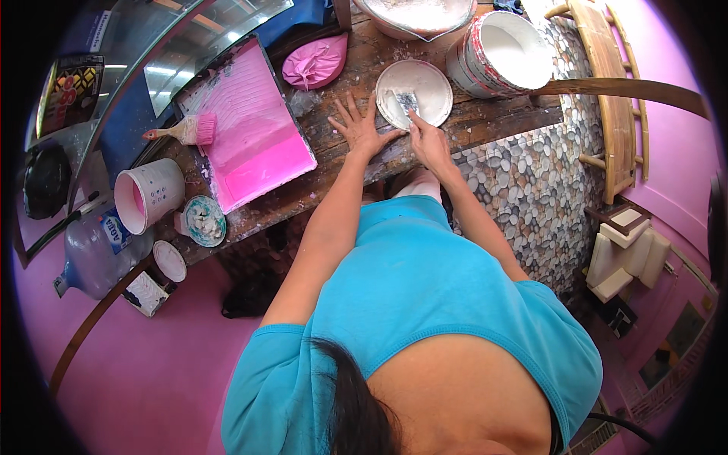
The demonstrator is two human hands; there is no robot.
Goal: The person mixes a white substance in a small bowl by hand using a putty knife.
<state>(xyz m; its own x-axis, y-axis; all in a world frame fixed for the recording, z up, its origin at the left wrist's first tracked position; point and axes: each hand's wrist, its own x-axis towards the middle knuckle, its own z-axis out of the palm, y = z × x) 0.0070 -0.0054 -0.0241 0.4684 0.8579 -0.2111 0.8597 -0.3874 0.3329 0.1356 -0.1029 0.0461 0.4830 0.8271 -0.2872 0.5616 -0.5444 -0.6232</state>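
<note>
My right hand (431,144) is closed around a putty knife (407,101). Its flat metal blade, smeared with white, lies over a round white lid (442,110) that carries pale paste. To the left of the lid, my left hand (362,135) rests flat on the worn wooden table (497,121), fingers spread and holding nothing. The thumb points toward the lid's near edge. Further left is a paint tray (246,114) with bright pink paint pooled at its near end. A pink-bristled brush (193,130) lies across the tray's left edge.
A white bucket (462,64) of white material stands right of the lid, and a basin (415,32) beyond it. A tied pink bag (315,62) sits behind my left hand. A pink-stained tub (163,193), small bowl (205,221) and large plastic bottle (95,254) are at left.
</note>
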